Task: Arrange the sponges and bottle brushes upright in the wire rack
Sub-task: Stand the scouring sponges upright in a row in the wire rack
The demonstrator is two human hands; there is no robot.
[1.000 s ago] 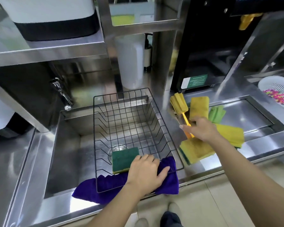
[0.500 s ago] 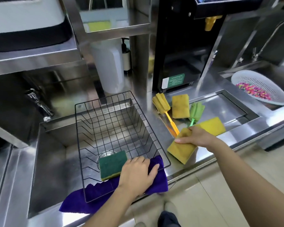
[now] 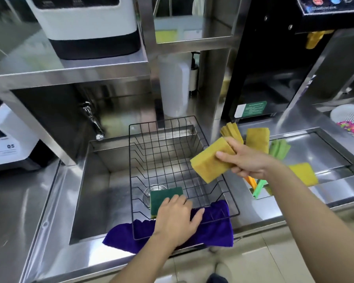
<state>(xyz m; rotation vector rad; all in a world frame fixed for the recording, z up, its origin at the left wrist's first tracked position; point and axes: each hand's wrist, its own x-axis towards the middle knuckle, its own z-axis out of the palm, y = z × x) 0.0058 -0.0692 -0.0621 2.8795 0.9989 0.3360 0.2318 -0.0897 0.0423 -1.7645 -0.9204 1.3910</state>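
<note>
A black wire rack (image 3: 172, 127) sits over the sink. One green-and-yellow sponge (image 3: 164, 198) stands upright at its near edge, with my left hand (image 3: 177, 219) resting flat against it and the rack's front. My right hand (image 3: 246, 160) holds a yellow sponge (image 3: 209, 162) in the air over the rack's right rim. On the counter to the right lie two more yellow sponges (image 3: 257, 139) (image 3: 303, 173), a yellow bottle brush (image 3: 231, 129) and a green bottle brush (image 3: 279, 149), partly hidden by my right arm.
A purple cloth (image 3: 215, 229) hangs over the sink's front edge under the rack. A tap (image 3: 91, 117) juts out at the back left. A white jug (image 3: 175, 86) stands behind the rack. A white basket (image 3: 349, 117) with colourful bits sits far right.
My right hand has lifted the yellow sponge off the counter and carried it left over the rack's right rim. My left hand stays on the upright sponge.
</note>
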